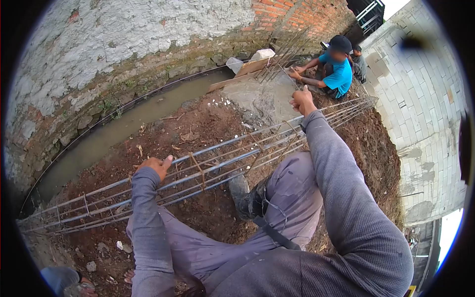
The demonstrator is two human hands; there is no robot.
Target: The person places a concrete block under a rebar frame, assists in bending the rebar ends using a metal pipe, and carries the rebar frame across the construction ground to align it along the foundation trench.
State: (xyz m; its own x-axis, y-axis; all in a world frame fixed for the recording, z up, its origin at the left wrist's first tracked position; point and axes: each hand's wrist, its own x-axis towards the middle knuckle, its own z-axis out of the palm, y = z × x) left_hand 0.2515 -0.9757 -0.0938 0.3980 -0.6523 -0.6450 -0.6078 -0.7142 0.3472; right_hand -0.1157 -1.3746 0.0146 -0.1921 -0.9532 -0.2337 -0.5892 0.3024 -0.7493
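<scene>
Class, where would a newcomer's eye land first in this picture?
First, the long cage of steel bars, running slantwise across the whole middle, in front of the wearer's knees. Next, the co-worker's bright blue shirt at upper right. Then the murky water below the rough wall, upper left.

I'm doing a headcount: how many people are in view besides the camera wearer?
3. One in a blue shirt, upper right; one in grey just behind; one at lower left, only a lower leg and foot clear. Others may be hidden.
</scene>
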